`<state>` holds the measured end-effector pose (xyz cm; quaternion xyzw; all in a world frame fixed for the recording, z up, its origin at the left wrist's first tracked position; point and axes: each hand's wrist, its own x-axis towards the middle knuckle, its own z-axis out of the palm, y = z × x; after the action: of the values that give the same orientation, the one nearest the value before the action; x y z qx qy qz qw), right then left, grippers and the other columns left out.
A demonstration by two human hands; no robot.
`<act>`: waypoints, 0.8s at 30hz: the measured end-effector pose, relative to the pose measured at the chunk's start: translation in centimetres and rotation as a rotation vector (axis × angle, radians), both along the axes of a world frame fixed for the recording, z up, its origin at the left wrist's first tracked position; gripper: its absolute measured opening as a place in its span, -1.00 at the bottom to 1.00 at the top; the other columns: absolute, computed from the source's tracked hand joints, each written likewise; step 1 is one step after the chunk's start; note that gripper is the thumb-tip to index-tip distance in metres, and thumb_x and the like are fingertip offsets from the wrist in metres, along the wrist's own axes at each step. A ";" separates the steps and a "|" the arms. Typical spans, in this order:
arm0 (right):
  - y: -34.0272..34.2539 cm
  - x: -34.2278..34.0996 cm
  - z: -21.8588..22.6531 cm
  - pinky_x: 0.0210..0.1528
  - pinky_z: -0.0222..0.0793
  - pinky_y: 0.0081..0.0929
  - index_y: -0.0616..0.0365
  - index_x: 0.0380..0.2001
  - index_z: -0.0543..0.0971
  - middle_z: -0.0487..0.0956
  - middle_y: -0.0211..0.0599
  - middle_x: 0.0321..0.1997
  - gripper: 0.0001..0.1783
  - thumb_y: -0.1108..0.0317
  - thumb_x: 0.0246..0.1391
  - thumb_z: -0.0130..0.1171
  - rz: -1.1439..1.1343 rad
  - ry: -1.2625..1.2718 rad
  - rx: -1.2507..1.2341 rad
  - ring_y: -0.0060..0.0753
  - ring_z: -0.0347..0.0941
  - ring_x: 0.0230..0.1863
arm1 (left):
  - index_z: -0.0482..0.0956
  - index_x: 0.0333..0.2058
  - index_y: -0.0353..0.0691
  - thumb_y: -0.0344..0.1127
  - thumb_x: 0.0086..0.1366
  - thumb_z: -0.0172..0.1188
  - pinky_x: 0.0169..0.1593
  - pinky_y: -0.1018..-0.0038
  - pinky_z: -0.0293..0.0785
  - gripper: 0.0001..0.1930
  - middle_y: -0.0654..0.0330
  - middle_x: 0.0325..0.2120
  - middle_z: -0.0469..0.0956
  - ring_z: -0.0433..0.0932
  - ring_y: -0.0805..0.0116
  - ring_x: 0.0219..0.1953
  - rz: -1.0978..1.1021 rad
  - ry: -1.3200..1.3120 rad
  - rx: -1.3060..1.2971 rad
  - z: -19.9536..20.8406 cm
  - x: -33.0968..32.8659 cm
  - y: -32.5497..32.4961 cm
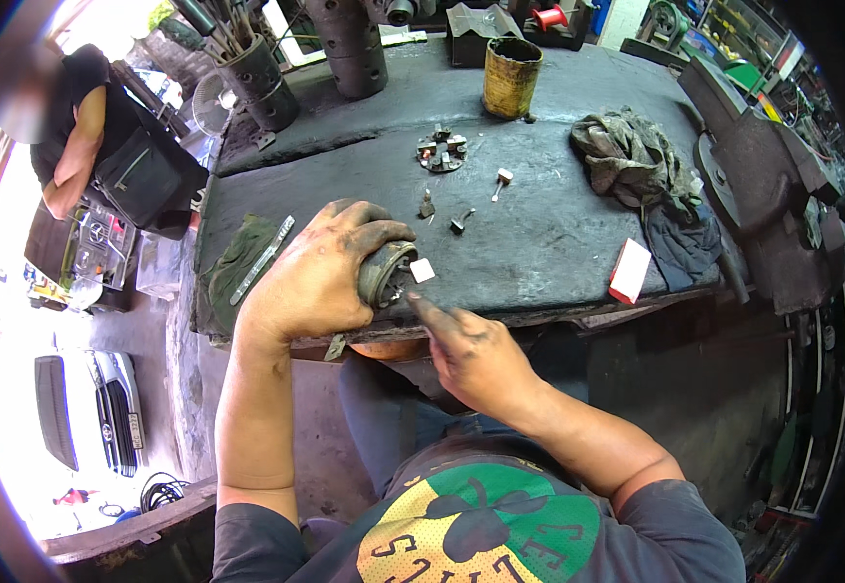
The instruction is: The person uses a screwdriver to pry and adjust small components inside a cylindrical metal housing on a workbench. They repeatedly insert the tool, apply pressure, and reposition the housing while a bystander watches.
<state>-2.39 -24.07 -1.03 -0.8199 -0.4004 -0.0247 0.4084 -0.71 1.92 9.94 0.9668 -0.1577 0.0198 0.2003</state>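
My left hand (321, 267) is wrapped round a short, hollow metal cylinder (376, 276), its open end facing right, at the bench's near edge. Small parts inside that end are too fine to make out. My right hand (476, 355) points its index finger at the cylinder's lower rim, the other fingers curled in; whatever they may hold is hidden. A small whitish square piece (422, 270) lies just right of the cylinder. Farther back on the bench are a round brush-holder plate (441, 153) and loose small parts that look like carbon brushes (462, 222).
A grimy yellow can (513, 80) stands at the back, a tool-filled pot (257, 89) at back left. To the right are a crumpled rag (626, 151), a white-and-red box (629, 271) and a vise (762, 185). A metal strip (262, 260) rests on dark cloth. A person (83, 146) stands left.
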 end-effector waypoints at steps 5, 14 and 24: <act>-0.1 0.0 -0.2 -0.18 0.71 0.03 0.12 0.55 0.51 0.67 -0.04 -0.27 -0.27 0.56 0.32 0.34 0.013 0.038 -0.100 0.16 0.70 -0.30 | 0.74 0.23 -0.14 -0.42 -0.15 0.52 0.52 0.02 0.48 -0.21 -0.01 0.20 0.66 0.57 -0.22 0.36 -0.018 -0.020 -0.007 0.1 -0.1 0.0; -0.1 0.3 0.7 -0.18 0.70 0.06 0.16 0.54 0.50 0.67 -0.01 -0.27 -0.28 0.57 0.31 0.33 0.037 0.086 -0.136 0.16 0.72 -0.26 | 0.74 0.23 -0.13 -0.41 -0.16 0.53 0.52 0.02 0.47 -0.20 0.00 0.22 0.65 0.55 -0.21 0.38 0.003 0.024 -0.012 0.0 -0.1 -0.1; -0.2 -0.1 2.5 -0.17 0.71 0.06 0.20 0.52 0.52 0.70 0.02 -0.22 -0.31 0.52 0.33 0.31 0.013 0.095 -0.305 0.18 0.73 -0.24 | 0.74 0.22 -0.13 -0.43 -0.17 0.53 0.53 0.02 0.47 -0.19 0.01 0.23 0.64 0.55 -0.22 0.37 0.005 -0.003 -0.016 -0.3 -0.2 0.0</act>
<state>-2.47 -24.29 1.45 -0.8700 -0.3851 0.0780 0.2979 -0.96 1.88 9.68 0.9655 -0.1554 0.0230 0.2078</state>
